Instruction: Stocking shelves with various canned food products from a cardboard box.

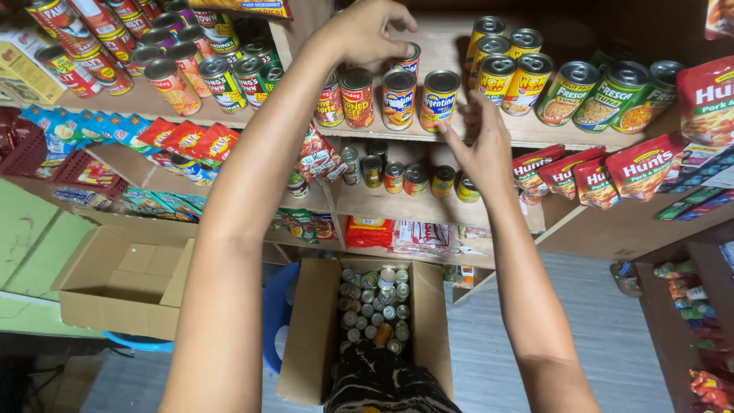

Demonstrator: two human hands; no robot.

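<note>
Nearest item: dark patterned cloth at bottom edge, overlapping open cardboard box of small mixed cans.
Left hand: raised to upper wooden shelf, fingers curled down over top of one can with blue and orange label, standing behind front row; grasping it from above.
Right hand: held just below and beside blue-and-yellow labelled can at shelf front; fingers spread and released, holding nothing; contact with can unclear.
Front row, same shelf: red can, blue-white can, upright, side by side.
Further right: yellow cans, then green cans, then red pouches.
Lower shelf: small tins in a row, red pouches leaning to right.
Upper left: stacked red-labelled cans.
Floor, left: second cardboard box, open, flaps out.
</note>
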